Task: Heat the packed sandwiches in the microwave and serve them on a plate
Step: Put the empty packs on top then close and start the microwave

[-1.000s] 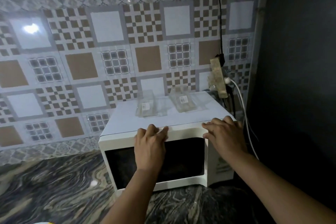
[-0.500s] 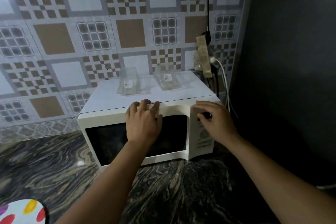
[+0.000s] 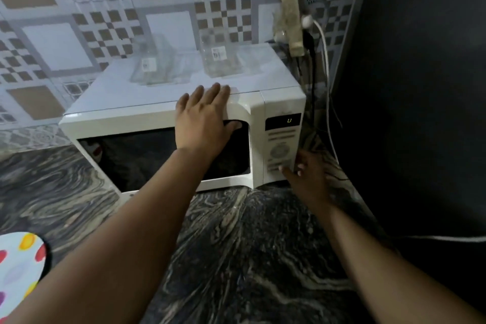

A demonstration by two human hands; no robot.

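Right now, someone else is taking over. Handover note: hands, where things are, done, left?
Left hand: flat on the microwave door's top edge, holding nothing.
Right hand: at the bottom buttons of the control panel, holding nothing.
Two clear sandwich packs sit on top of the microwave, looking empty. Spotted plate on the counter, lower left.
Door shut, display lit; contents not visible.
Left: heating, then plating.

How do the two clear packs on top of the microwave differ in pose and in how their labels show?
The left pack sits nearer the front edge of the microwave; the right pack sits further back, closer to the wall. The left pack's label is small and blurred; the right pack's label is larger, with dark print visible. Both are transparent, both rest on the microwave's top, untouched by either hand.
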